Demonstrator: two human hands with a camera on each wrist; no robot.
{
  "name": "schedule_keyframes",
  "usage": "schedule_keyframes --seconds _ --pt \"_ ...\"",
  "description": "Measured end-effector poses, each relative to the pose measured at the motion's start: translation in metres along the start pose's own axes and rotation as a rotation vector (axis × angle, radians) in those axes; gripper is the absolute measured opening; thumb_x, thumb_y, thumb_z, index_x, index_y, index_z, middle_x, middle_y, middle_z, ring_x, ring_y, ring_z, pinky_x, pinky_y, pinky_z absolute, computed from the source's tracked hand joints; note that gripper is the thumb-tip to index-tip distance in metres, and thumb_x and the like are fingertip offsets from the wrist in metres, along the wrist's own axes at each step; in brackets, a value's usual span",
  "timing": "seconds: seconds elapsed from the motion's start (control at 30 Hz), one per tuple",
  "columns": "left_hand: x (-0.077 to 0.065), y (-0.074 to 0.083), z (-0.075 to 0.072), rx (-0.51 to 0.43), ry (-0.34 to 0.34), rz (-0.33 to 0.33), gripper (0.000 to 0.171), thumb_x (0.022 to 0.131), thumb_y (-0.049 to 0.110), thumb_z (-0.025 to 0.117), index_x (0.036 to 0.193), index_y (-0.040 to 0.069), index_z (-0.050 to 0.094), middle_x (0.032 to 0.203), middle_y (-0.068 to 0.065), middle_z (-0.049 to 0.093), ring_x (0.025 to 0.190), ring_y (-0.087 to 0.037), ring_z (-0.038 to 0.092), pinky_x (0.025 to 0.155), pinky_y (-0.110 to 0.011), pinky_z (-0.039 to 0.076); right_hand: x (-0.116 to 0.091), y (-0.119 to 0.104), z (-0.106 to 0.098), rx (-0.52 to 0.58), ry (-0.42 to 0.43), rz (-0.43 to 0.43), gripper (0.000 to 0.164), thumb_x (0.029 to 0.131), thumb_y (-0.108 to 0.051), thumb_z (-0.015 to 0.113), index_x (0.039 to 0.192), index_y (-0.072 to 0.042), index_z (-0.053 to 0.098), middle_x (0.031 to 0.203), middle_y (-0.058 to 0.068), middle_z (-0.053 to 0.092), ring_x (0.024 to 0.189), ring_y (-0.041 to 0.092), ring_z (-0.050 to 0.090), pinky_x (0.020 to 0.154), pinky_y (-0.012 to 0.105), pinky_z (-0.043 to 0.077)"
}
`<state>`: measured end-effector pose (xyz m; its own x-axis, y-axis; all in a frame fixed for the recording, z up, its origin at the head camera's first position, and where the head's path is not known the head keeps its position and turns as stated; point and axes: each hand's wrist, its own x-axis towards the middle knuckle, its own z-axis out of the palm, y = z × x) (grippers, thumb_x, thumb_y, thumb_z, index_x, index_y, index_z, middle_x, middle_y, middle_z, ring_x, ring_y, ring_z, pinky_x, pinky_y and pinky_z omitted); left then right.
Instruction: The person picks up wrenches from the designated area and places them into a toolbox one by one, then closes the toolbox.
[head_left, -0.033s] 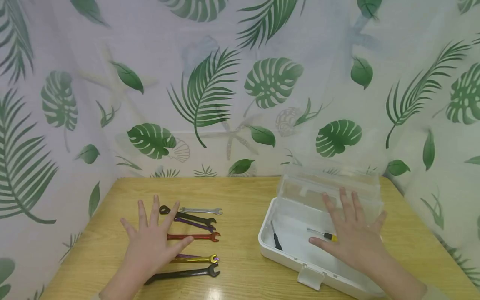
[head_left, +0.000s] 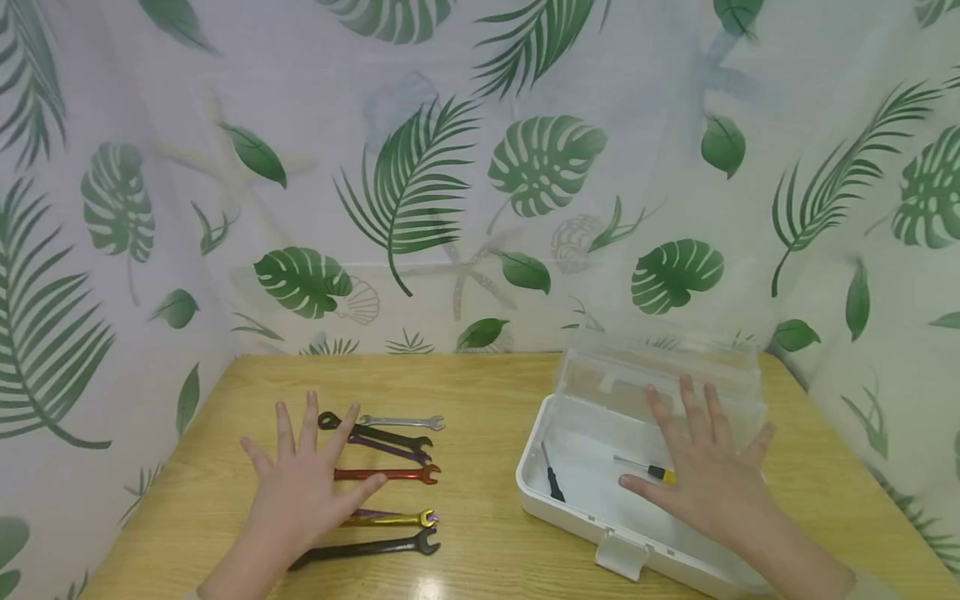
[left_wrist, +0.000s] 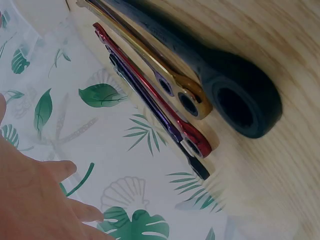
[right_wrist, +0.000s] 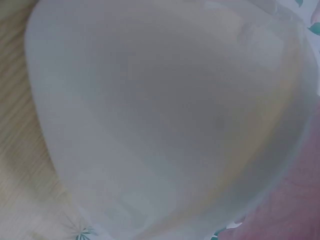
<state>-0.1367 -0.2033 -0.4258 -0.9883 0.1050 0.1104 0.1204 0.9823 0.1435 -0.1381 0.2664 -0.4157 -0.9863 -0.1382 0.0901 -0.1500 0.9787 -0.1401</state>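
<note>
My left hand (head_left: 296,492) is held with fingers spread above the left side of the wooden table, over a row of combination wrenches. In that row lie a silver wrench (head_left: 402,422), a black wrench (head_left: 390,434), a red wrench (head_left: 397,474), a gold wrench (head_left: 390,519) and a larger black wrench (head_left: 375,548); purple ones show partly. Fingers spread, my right hand (head_left: 708,487) hovers over a white toolbox (head_left: 600,442) and hides part of its inside. A black screwdriver (head_left: 553,482) and a yellow-and-black screwdriver (head_left: 656,472) lie in the box. Neither hand holds anything.
The toolbox's clear lid (head_left: 600,379) stands raised at the back, and its white latch (head_left: 622,555) hangs down in front. Bare wood (head_left: 480,483) separates the wrenches from the box. A leaf-print curtain (head_left: 450,167) surrounds the table's back and sides.
</note>
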Motion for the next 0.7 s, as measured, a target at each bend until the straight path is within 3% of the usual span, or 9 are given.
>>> schedule_keyframes --seconds 0.23,0.7 --pt "0.003 -0.003 0.005 0.006 0.016 0.012 0.094 0.092 0.077 0.061 0.167 0.027 0.034 0.175 -0.029 0.014 0.157 -0.066 0.005 0.108 -0.097 0.005 0.000 0.005 0.002 -0.023 0.013 0.001 0.121 0.085 -0.080 0.067 0.172 -0.024 0.003 0.177 0.026 -0.004 0.161 0.055 0.000 0.101 0.100 -0.006" --pt "0.011 0.001 0.010 -0.013 0.015 0.035 0.093 0.094 0.076 0.060 0.167 0.024 0.035 0.175 -0.028 0.017 0.158 -0.062 0.008 0.112 -0.093 0.009 -0.004 0.014 0.003 -0.010 0.046 0.009 0.122 0.087 -0.077 0.068 0.172 -0.020 0.002 0.176 0.028 -0.007 0.161 0.056 -0.003 0.103 0.098 -0.008"
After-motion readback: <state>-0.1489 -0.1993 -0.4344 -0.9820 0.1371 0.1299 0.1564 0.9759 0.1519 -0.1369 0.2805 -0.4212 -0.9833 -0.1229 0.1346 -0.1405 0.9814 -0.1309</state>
